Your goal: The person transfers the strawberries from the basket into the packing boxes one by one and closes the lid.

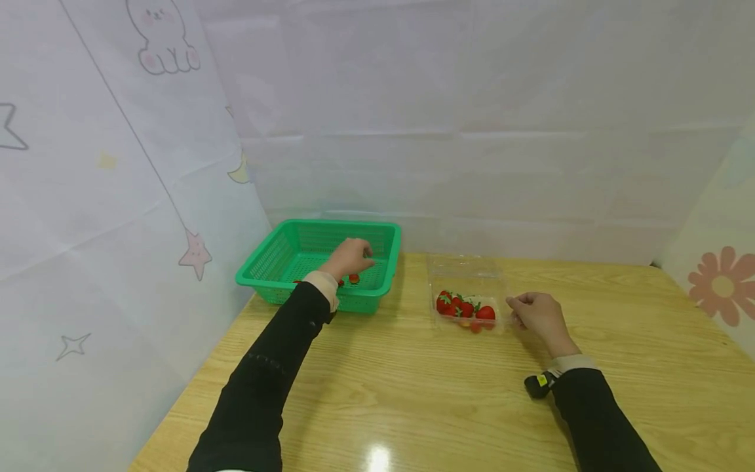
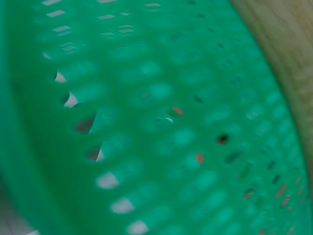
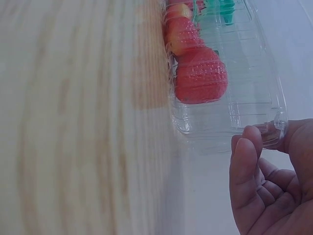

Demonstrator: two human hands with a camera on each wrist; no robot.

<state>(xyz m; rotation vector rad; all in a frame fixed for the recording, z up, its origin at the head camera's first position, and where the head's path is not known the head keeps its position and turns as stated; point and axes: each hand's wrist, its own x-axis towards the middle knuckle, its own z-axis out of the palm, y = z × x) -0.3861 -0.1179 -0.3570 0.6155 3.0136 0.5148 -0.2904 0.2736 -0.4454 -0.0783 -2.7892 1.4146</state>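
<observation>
Over the slotted green basket [image 1: 361, 303], toward the left of the table [image 1: 413, 406], we note the left hand [image 1: 348, 257] with fingers loosely bent, thumb and fingertips apart; we make out nothing between them. Just below it, a few red strawberries [image 1: 354, 278] lie on the basket floor, partly hidden by the wrist and rim. Our left wrist view gives mostly blurred green mesh, with small specks of red through the slots. Right of the basket, apart from it, stands a clear plastic box [image 3: 247, 115], its lid [image 1: 464, 265] raised at the back, holding a cluster of ripe strawberries [image 1: 466, 309] with green leaves. We see the right hand [image 1: 538, 318] pinching the box's near right edge. Both arms wear black sleeves [image 1: 259, 380]; pale printed cloth [image 1: 377, 72] hangs behind.
</observation>
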